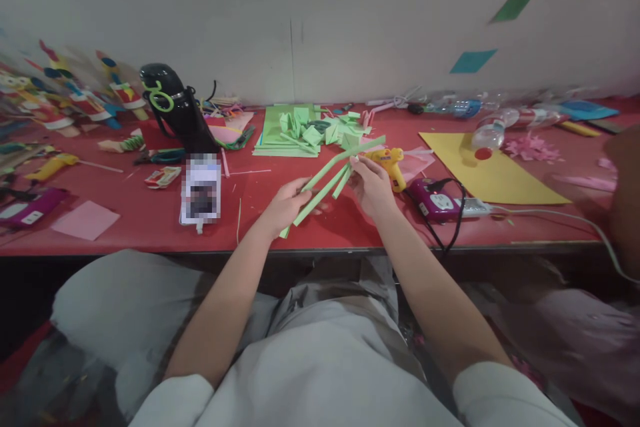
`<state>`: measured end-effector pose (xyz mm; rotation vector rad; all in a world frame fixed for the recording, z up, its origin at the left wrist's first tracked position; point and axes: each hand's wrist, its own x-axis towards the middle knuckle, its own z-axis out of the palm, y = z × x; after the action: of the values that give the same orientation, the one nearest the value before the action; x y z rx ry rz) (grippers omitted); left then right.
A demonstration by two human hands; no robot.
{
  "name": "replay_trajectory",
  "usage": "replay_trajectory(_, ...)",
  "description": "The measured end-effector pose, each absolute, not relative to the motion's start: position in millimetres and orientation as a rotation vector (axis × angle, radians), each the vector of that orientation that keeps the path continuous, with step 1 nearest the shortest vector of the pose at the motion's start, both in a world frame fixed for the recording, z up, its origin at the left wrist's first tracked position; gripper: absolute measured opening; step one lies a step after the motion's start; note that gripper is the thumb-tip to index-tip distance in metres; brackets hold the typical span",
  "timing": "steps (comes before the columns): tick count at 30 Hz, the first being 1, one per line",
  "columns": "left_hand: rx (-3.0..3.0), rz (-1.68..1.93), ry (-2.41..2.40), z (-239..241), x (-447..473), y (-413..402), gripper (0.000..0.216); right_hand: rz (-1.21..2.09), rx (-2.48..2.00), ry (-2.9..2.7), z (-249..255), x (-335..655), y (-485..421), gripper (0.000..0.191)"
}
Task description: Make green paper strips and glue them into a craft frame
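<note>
Both my hands hold a bundle of long light-green paper strips (pixel 327 177) above the red table (pixel 350 227). My left hand (pixel 284 205) is closed around the lower ends of the strips. My right hand (pixel 369 183) pinches the strips nearer their upper ends, fingers curled. The strips slant up to the right and fan apart. A pile of cut green paper pieces (pixel 305 130) on green sheets lies just beyond my hands. A yellow glue gun (pixel 387 161) rests right behind my right hand.
A black bottle (pixel 175 107) and a phone (pixel 201 190) stand left of my hands. A purple power strip (pixel 440 200) with cables and a yellow sheet (pixel 487 170) lie to the right. Paper crafts (pixel 75 97) line the far left. Another person's arm (pixel 625 193) shows at the right edge.
</note>
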<state>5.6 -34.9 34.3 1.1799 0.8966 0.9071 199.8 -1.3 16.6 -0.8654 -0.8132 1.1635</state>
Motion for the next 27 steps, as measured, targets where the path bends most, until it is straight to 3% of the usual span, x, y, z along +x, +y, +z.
replay_trajectory(6,1.358,1.056,1.137,35,-4,-26,0.019,1.104,-0.899,-0.813,17,201,-1,0.035)
replay_trajectory(15,1.259,0.897,0.908,31,3,-34,0.042,0.757,-0.946,-1.050,14,196,-4,0.036)
replay_trajectory(18,1.269,0.835,0.889,28,7,-33,0.037,0.689,-0.980,-1.070,15,194,-6,0.037)
replay_trajectory(22,1.468,0.918,1.106,24,4,-27,0.026,0.686,-1.006,-1.056,17,192,-7,0.034)
replay_trajectory(27,1.941,1.178,1.423,23,-6,-23,0.027,0.704,-1.015,-1.068,20,192,-9,0.029)
